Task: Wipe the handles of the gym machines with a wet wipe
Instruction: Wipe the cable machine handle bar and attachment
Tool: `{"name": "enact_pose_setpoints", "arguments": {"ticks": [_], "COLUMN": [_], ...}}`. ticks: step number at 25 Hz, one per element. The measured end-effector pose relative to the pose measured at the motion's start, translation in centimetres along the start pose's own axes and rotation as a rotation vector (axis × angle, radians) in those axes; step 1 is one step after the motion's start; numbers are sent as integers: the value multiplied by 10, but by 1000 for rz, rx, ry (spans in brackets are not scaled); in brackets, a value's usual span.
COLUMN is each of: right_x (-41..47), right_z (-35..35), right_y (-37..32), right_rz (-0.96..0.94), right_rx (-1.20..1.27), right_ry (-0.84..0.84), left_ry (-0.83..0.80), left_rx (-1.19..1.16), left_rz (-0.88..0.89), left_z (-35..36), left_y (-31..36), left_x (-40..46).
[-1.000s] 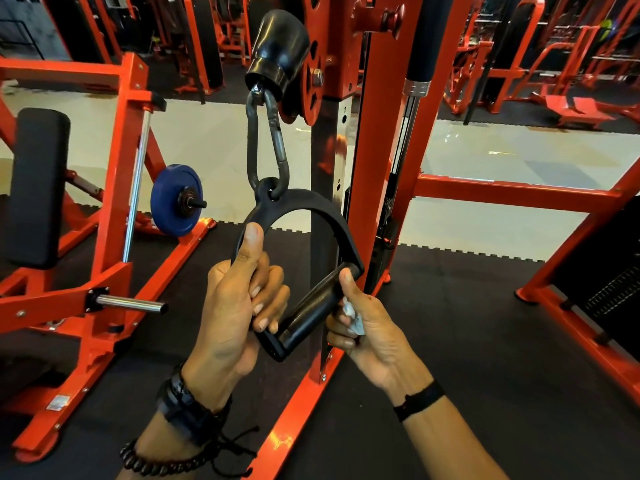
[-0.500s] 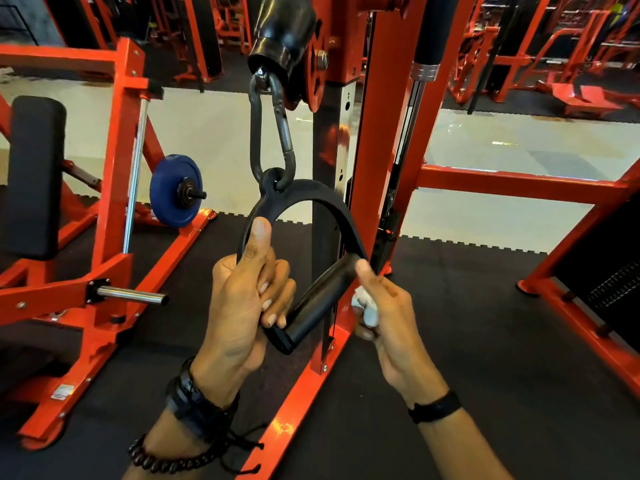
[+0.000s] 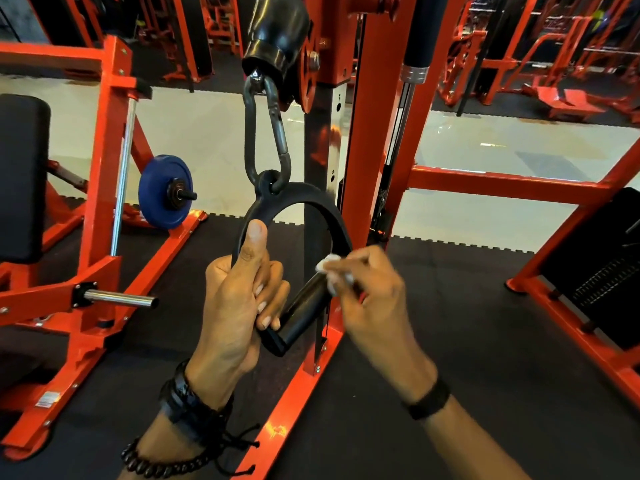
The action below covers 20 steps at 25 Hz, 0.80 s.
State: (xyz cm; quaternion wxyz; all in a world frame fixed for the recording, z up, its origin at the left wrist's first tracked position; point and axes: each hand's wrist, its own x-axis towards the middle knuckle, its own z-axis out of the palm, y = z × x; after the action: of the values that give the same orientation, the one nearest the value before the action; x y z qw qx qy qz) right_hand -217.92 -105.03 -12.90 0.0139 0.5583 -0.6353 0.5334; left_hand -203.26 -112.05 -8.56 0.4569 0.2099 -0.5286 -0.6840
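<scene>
A black D-shaped cable handle point(image 3: 304, 308) hangs from a steel carabiner point(image 3: 265, 133) on the orange cable machine. My left hand point(image 3: 239, 299) grips the left side of the handle's strap, thumb pointing up along it. My right hand point(image 3: 374, 303) pinches a small white wet wipe point(image 3: 329, 268) and presses it on the upper right end of the tilted black grip bar. The wipe is mostly hidden under my fingers.
The orange upright of the cable machine point(image 3: 374, 150) stands just behind the handle. A plate-loaded machine with a blue weight plate point(image 3: 164, 190), a chrome peg point(image 3: 121, 300) and a black pad point(image 3: 20, 174) is at the left. An orange frame rail point(image 3: 588, 341) runs at the right. Black rubber flooring lies below.
My right hand has risen from under the grip bar's right end to on top of it, carrying the wipe. My left hand has kept its hold on the strap.
</scene>
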Motion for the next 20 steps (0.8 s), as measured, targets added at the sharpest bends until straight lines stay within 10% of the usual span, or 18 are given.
{"name": "enact_pose_setpoints", "arguments": {"ticks": [4, 10, 15, 20], "right_x": [-41, 23, -49, 20], "right_z": [20, -5, 17, -10], "right_y": [-33, 17, -28, 20], "right_rz": [-198, 52, -165, 12], "right_rx": [71, -24, 97, -49], "right_ry": [-192, 179, -54, 183], "left_ry": [21, 4, 12, -14], "left_rx": [-15, -16, -75, -60], "left_rz": [-17, 1, -11, -2], "left_z": [-3, 3, 0, 7], "left_y": [1, -7, -5, -9], "left_x": [3, 2, 4, 1]}}
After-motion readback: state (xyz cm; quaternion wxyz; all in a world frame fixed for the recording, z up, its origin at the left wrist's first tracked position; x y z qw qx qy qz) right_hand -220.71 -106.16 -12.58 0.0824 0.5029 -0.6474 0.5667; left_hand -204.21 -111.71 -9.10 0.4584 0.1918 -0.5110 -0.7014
